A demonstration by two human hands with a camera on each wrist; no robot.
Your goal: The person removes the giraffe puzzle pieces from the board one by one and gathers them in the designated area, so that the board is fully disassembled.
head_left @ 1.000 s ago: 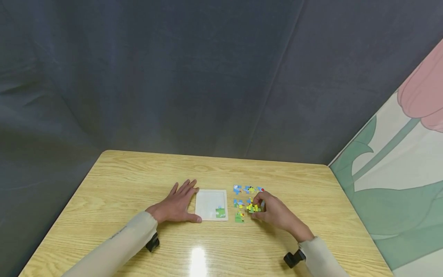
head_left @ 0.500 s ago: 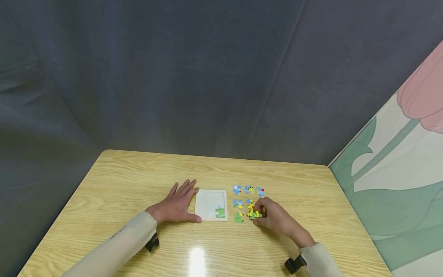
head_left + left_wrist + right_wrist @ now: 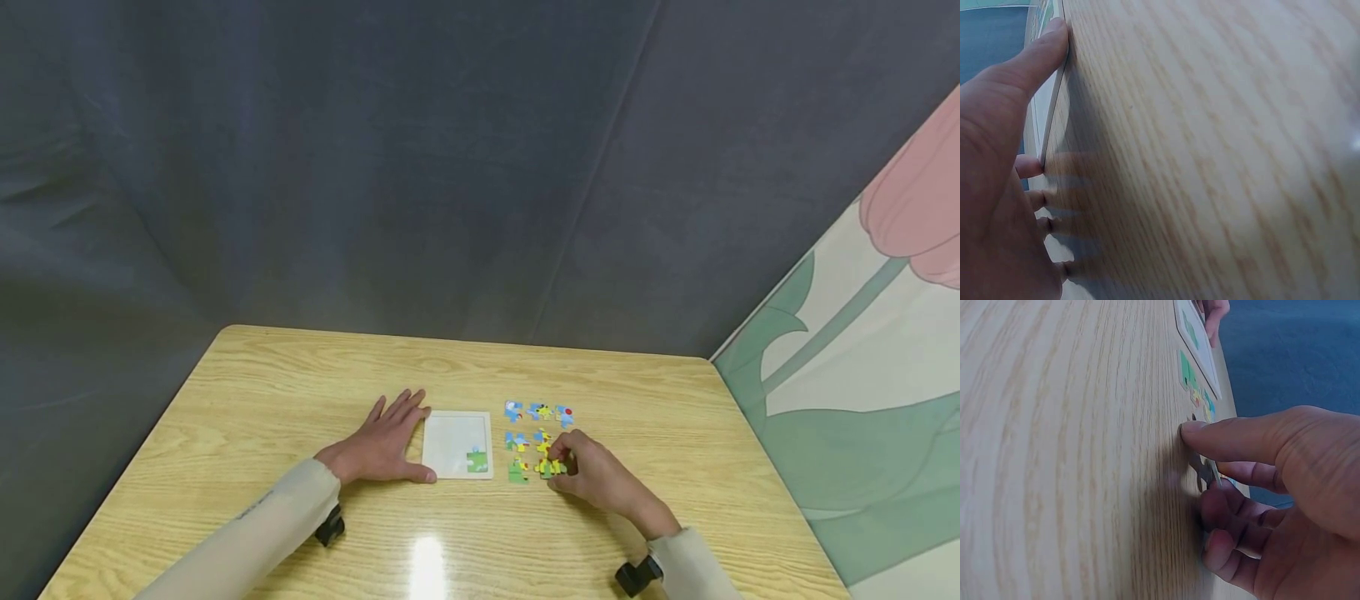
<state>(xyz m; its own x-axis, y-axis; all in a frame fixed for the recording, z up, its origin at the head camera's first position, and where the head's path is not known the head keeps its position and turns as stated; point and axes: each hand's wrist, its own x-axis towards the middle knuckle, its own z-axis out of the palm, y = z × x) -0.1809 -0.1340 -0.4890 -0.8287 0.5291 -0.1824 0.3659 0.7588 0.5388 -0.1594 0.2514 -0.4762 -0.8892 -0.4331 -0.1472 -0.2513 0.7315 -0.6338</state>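
Observation:
My left hand [image 3: 378,446] lies with fingers spread along the left side of a white square puzzle tray [image 3: 450,442]. In the left wrist view, its thumb and index finger touch the tray's edge [image 3: 1049,112]. A green puzzle piece [image 3: 477,462] sits in the tray's near right corner. To the right of the tray, my right hand [image 3: 600,471] pinches a yellow-and-green puzzle piece [image 3: 551,468] between thumb and fingers, low over the table. The right wrist view shows that piece's grey edge [image 3: 1205,470] tilted, partly hidden by the fingers.
Several loose pieces lie in rows between tray and right hand: blue ones [image 3: 513,410] at the back, a blue-and-yellow one [image 3: 517,442] in the middle, a green one [image 3: 518,471] in front. A dark curtain [image 3: 420,183] hangs behind the wooden table [image 3: 315,367].
My right hand has brought the yellow-and-green piece a little toward the table's near side, uncovering the blue piece with a red dot behind it. The left hand and tray have stayed put.

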